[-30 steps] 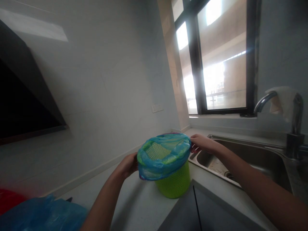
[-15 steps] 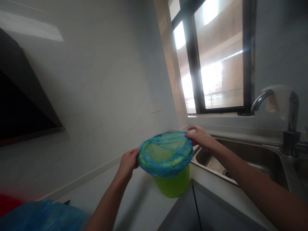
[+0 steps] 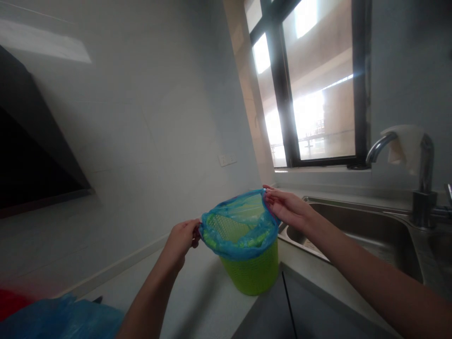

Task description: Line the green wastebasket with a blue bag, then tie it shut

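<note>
The blue plastic bag (image 3: pixel 237 225) lines a small green mesh wastebasket (image 3: pixel 251 270) that stands on the pale countertop (image 3: pixel 197 301) near its front edge, just beside the steel sink (image 3: pixel 356 230). A second ago the bag's edge was folded well down over the basket's rim; now it covers less of the green wall and its far edge is lifted clear of the rim, so the liner appears to be coming up rather than being tucked on. The left hand (image 3: pixel 181 237) pinches the bag's near-left edge, fingers closed on the film; the right hand (image 3: pixel 285 207) holds the raised far edge between thumb and fingers. Inside the basket only the bag shows, with the mesh visible through it. Farther out, a faucet (image 3: pixel 406 155) with a pale cloth draped over it, a window (image 3: pixel 310 84), and more blue plastic (image 3: pixel 63 318) at the lower left.
</note>
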### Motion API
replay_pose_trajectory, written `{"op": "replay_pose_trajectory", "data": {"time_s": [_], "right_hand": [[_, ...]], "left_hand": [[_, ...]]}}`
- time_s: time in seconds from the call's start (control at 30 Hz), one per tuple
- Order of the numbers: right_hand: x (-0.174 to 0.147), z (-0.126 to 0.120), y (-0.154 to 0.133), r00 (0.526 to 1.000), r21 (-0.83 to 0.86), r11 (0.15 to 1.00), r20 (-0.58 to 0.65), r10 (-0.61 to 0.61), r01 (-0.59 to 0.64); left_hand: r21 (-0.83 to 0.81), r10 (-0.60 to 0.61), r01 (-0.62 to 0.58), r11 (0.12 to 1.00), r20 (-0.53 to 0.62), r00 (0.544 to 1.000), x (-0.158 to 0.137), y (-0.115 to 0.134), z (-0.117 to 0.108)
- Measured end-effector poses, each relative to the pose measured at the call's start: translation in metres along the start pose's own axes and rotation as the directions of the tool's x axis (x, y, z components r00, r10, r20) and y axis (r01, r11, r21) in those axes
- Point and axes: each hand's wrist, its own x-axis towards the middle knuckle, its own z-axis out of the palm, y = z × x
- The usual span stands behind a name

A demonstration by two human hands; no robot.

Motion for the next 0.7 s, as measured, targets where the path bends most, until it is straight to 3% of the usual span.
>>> {"op": "replay_pose_trajectory", "data": {"time_s": [0.13, 0.3, 0.4, 0.47, 0.53, 0.6, 0.63, 0.7], "right_hand": [[0.003, -0.002, -0.006, 0.997, 0.165, 0.984, -0.023, -0.070, 0.073], [0.001, -0.005, -0.009, 0.988, 0.146, 0.984, 0.104, -0.118, 0.103], [-0.006, -0.001, -0.006, 0.975, -0.022, 0.994, 0.196, -0.102, 0.108], [-0.011, 0.002, -0.002, 0.973, -0.263, 0.950, 0.198, -0.118, 0.168], [-0.017, 0.006, 0.002, 0.973, -0.544, 0.810, 0.176, -0.147, 0.220], [-0.021, 0.010, 0.007, 0.976, -0.716, 0.663, 0.157, -0.153, 0.219], [-0.023, 0.012, 0.009, 0.977, -0.748, 0.629, 0.149, -0.150, 0.211], [-0.026, 0.015, 0.012, 0.980, -0.741, 0.641, 0.142, -0.139, 0.198]], "left_hand": [[0.125, -0.050, 0.040, 0.991, 0.075, 0.996, 0.001, 0.008, -0.019], [0.327, -0.104, 0.032, 0.945, 0.205, 0.973, 0.006, 0.006, -0.032], [0.355, -0.032, -0.031, 0.934, 0.169, 0.985, 0.011, 0.000, -0.032], [0.451, 0.062, -0.090, 0.888, 0.077, 0.995, 0.012, -0.003, -0.032], [0.590, 0.191, -0.133, 0.797, -0.036, 0.981, 0.012, -0.004, -0.031], [0.651, 0.313, -0.164, 0.741, -0.119, 0.942, 0.009, -0.002, -0.030], [0.626, 0.353, -0.189, 0.756, -0.148, 0.924, 0.007, -0.001, -0.028], [0.446, 0.348, -0.234, 0.864, -0.193, 0.918, 0.002, 0.005, -0.025]]}}
